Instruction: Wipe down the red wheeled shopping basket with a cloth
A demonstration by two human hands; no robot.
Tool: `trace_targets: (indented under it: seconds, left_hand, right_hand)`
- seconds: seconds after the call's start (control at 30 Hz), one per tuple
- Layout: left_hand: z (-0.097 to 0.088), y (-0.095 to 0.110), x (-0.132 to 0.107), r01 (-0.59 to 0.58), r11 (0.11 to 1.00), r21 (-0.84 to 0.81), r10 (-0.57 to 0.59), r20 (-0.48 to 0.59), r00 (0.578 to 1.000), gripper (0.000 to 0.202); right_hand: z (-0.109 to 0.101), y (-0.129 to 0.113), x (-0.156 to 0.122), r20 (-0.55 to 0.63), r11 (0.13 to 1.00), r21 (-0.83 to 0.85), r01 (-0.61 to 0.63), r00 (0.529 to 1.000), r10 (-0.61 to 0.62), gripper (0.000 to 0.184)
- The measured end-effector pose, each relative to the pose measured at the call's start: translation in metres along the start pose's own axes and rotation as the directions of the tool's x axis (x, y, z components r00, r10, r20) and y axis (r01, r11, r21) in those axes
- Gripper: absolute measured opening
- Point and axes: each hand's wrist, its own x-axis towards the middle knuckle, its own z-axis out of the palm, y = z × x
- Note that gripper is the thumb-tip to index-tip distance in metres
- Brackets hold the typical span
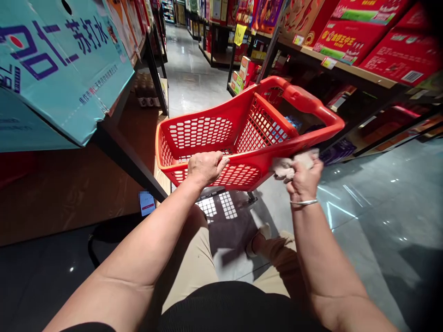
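Observation:
A red plastic shopping basket (207, 133) with a perforated wall and a thick handle is tilted in front of me in a shop aisle. My left hand (205, 167) is closed over the basket's near rim. My right hand (304, 177), with a silver bangle on the wrist, is closed on a crumpled pale cloth (285, 168) that is pressed against the basket's right outer edge below the handle (311, 103). Blue packets show inside the basket's far end.
A dark shelf on the left carries big teal cartons (65, 64). On the right a wooden shelf (349, 71) holds red gift boxes. The glossy grey floor (374, 207) runs down the aisle. My legs in beige trousers are below.

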Motion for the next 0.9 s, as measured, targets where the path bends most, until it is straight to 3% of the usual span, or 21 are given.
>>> trace_targets:
  seconds: [0.07,0.13,0.23,0.27,0.33,0.43,0.5,0.57,0.63,0.73,0.83,0.9]
  left_hand:
    - [0.000,0.001,-0.001,-0.003,1.000,0.003,0.003,0.010,1.000,0.049]
    - [0.001,0.002,-0.003,-0.002,1.000,-0.002,0.002,0.015,1.000,0.048]
    - [0.003,0.005,-0.005,0.001,1.000,-0.017,-0.001,0.005,1.000,0.048]
    - [0.004,0.005,-0.005,0.001,1.000,-0.021,-0.001,0.001,1.000,0.048]
    - [0.006,0.006,-0.005,0.002,1.000,-0.028,-0.002,-0.006,1.000,0.049]
    - [0.008,0.006,-0.005,0.005,0.999,-0.032,-0.005,-0.008,1.000,0.043]
    - [0.007,0.005,-0.006,0.009,0.999,-0.037,-0.009,-0.002,1.000,0.037]
    - [0.004,0.004,-0.007,-0.003,0.999,-0.043,0.003,-0.001,1.000,0.037]
    - [0.002,0.004,-0.008,-0.020,0.999,-0.041,0.020,-0.003,1.000,0.044]
    - [0.000,0.005,-0.008,-0.030,0.999,-0.026,0.030,0.000,1.000,0.050]
    - [0.002,0.005,-0.006,-0.030,0.999,-0.018,0.030,-0.006,1.000,0.050]
    - [0.004,0.005,-0.005,-0.027,0.999,-0.016,0.027,-0.011,1.000,0.050]
  right_hand:
    - [-0.008,-0.030,0.024,-0.036,0.945,-0.203,0.256,0.963,-0.268,0.052]
    - [-0.009,-0.054,0.039,0.071,0.752,-0.498,0.433,0.884,-0.462,0.047]
    - [0.005,-0.069,0.028,0.302,0.461,-0.732,0.501,0.846,-0.440,0.047]
    - [0.014,-0.070,0.014,0.381,0.405,-0.745,0.531,0.836,-0.395,0.050]
    - [0.035,-0.071,-0.023,0.558,0.336,-0.692,0.639,0.769,-0.312,0.052]
    - [0.064,-0.072,-0.079,0.791,0.317,-0.476,0.820,0.557,-0.254,0.054]
    - [0.072,-0.075,-0.096,0.845,0.323,-0.382,0.866,0.469,-0.256,0.055]
    - [0.069,-0.076,-0.090,0.869,0.302,-0.341,0.890,0.421,-0.259,0.055]
    - [0.057,-0.077,-0.065,0.872,0.252,-0.350,0.902,0.412,-0.264,0.051]
    - [0.028,-0.079,-0.013,0.842,0.168,-0.411,0.896,0.444,-0.307,0.043]
    - [-0.004,-0.085,0.047,0.836,0.092,-0.416,0.905,0.420,-0.353,0.035]
    - [-0.023,-0.092,0.090,0.792,0.060,-0.504,0.862,0.489,-0.365,0.027]
